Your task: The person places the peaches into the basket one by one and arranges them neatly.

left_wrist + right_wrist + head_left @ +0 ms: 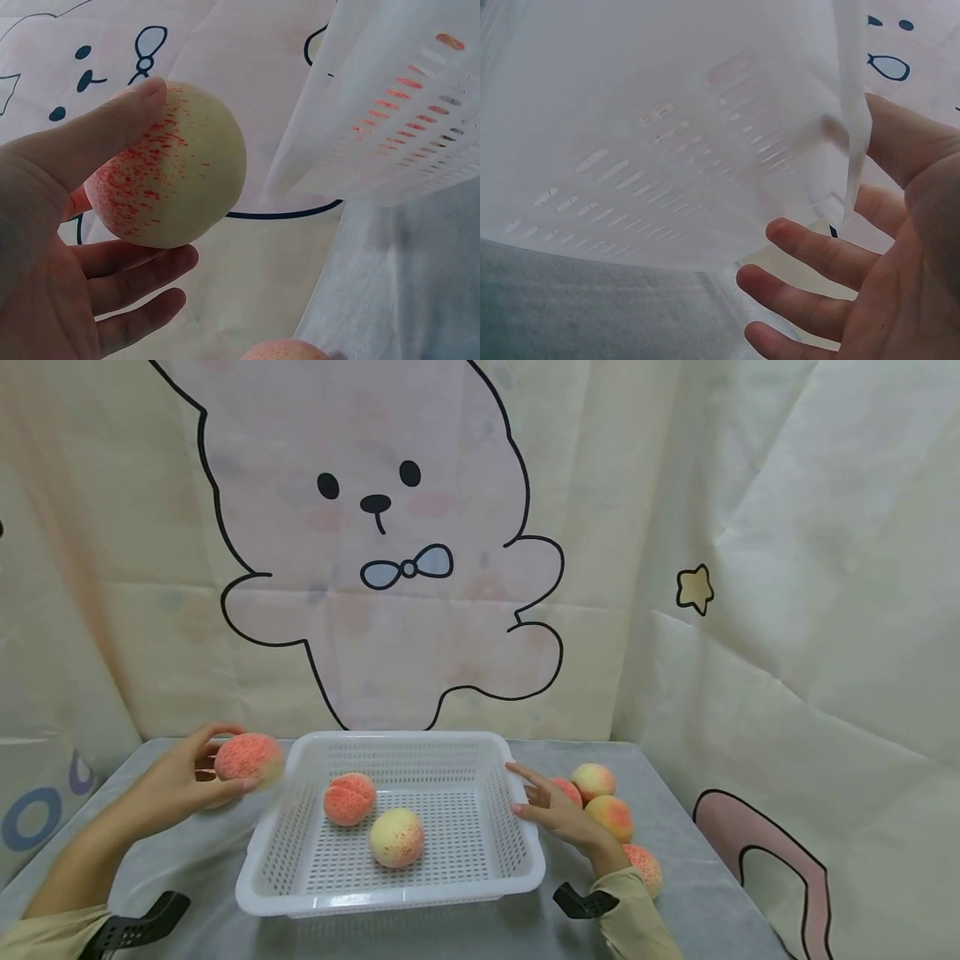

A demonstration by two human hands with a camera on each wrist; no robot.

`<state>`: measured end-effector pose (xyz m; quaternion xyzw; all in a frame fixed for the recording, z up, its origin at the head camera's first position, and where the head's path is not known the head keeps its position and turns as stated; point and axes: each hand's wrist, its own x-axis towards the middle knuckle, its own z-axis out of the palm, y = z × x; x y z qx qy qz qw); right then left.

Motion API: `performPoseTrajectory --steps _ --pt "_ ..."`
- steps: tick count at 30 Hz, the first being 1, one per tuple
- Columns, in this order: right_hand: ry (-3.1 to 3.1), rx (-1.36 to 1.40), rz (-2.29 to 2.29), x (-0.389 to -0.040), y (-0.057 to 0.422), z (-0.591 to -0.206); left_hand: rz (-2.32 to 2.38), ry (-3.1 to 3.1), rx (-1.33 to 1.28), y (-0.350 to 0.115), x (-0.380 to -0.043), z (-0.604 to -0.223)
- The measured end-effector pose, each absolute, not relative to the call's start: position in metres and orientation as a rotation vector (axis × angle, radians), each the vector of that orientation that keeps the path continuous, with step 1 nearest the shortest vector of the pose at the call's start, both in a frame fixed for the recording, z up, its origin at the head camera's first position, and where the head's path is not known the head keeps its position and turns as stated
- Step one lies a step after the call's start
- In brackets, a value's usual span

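Observation:
My left hand holds a peach, red on one side and pale yellow on the other, off the basket's left side. In the left wrist view the thumb lies over this peach with fingers beneath. A white perforated plastic basket stands in the middle, holding a red peach and a yellow, red-speckled peach. My right hand grips the basket's right rim; in the right wrist view the thumb is at the rim while the other fingers spread below it.
Several more peaches lie on the grey-covered table right of the basket, partly behind the right hand and forearm. Another peach shows at the bottom of the left wrist view. A cartoon-printed curtain hangs behind the table.

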<state>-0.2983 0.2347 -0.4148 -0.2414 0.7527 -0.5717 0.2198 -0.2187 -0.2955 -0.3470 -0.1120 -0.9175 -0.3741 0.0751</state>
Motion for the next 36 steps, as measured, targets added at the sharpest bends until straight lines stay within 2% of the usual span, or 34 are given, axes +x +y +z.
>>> performPoseTrajectory --steps 36 --pt "2.111 -0.703 -1.556 -0.299 0.235 -0.415 -1.128 -2.810 -0.482 -0.233 -0.244 -0.319"
